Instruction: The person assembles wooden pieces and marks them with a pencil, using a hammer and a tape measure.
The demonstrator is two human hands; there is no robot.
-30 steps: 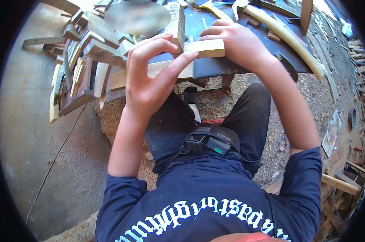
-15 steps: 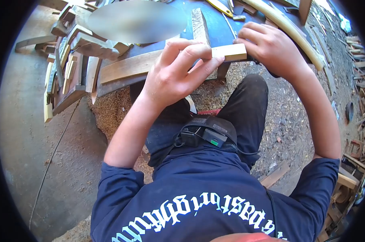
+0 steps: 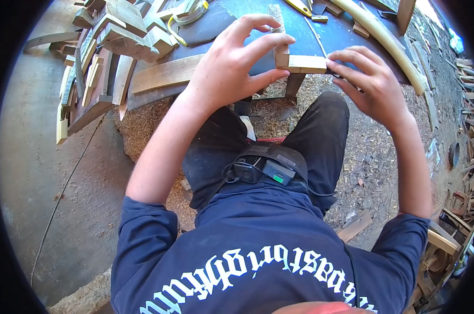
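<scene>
My left hand point(image 3: 232, 63) is spread wide, index finger and thumb apart on either side of the near end of an upright-pointing wooden block point(image 3: 281, 55). Its index fingertip overlaps the block and its thumb tip lies right at the lower end. A short pale wooden piece point(image 3: 307, 64) extends rightward from that block along the table edge. At the pale piece's right end are the bent fingers of my right hand point(image 3: 370, 83), closed around something small and dark, mostly hidden. A thin light strip point(image 3: 316, 36) on the table reaches toward those fingertips.
A curved flat board point(image 3: 166, 74) lies along the blue-topped table point(image 3: 237, 8). Several wood offcuts point(image 3: 127, 42) pile up at left, near a yellow tape measure point(image 3: 187, 18). At right lies a long curved pale bar point(image 3: 389, 44). Sawdust covers the floor point(image 3: 373, 167).
My left hand has loosened from a pinch at the wood into a wide spread. My right hand has shifted down and right, fingers now at the pale piece's end. The view has tilted slightly.
</scene>
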